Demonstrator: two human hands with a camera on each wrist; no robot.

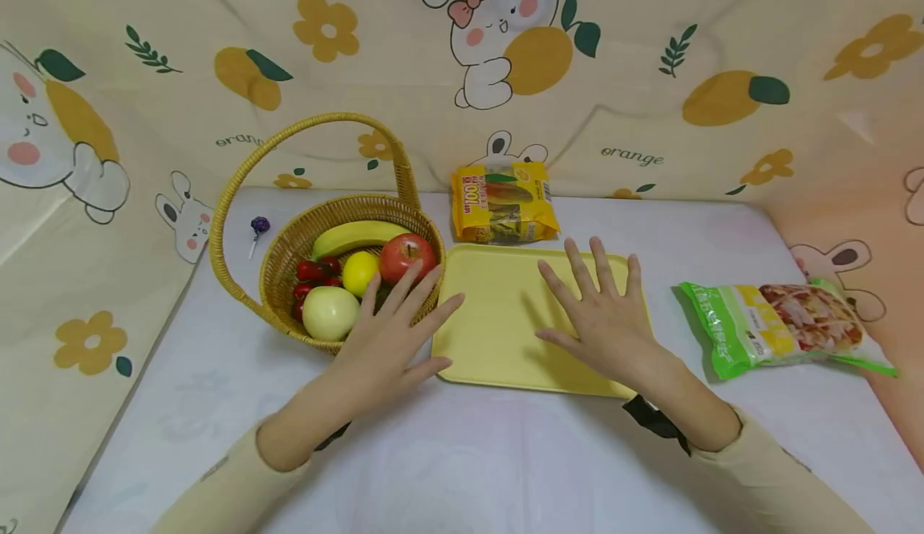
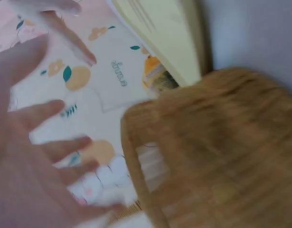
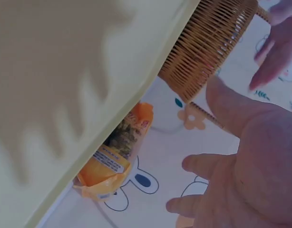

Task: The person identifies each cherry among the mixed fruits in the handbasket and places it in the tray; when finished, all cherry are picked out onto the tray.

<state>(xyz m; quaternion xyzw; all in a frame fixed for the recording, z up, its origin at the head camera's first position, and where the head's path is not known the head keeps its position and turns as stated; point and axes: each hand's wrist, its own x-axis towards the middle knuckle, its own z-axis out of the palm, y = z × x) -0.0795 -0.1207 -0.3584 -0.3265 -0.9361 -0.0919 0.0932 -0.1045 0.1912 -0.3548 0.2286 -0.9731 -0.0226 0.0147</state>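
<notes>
My left hand point(image 1: 382, 347) hovers with spread fingers over the front right rim of a wicker basket point(image 1: 277, 277). Inside the basket are a banana point(image 1: 354, 236), a red apple point(image 1: 407, 256), a lemon point(image 1: 361, 273), a pale green round fruit point(image 1: 330, 314) and several dark red cherries point(image 1: 309, 270). My right hand point(image 1: 613, 321), fingers also spread, is above the right part of a yellow tray point(image 1: 491, 317) and casts a shadow on it. Neither hand holds anything. Blur softens the basket point(image 2: 231, 142) in the left wrist view. Something dark under the apple is mostly hidden by my left fingers.
Behind the tray stands a yellow food packet point(image 1: 505, 203). A green and white food bag point(image 1: 787, 325) lies at the right. Left of the basket is a purple lollipop point(image 1: 259, 228). The basket's tall handle point(image 1: 318, 119) arches up. A printed cloth point(image 1: 628, 61) hangs behind the table.
</notes>
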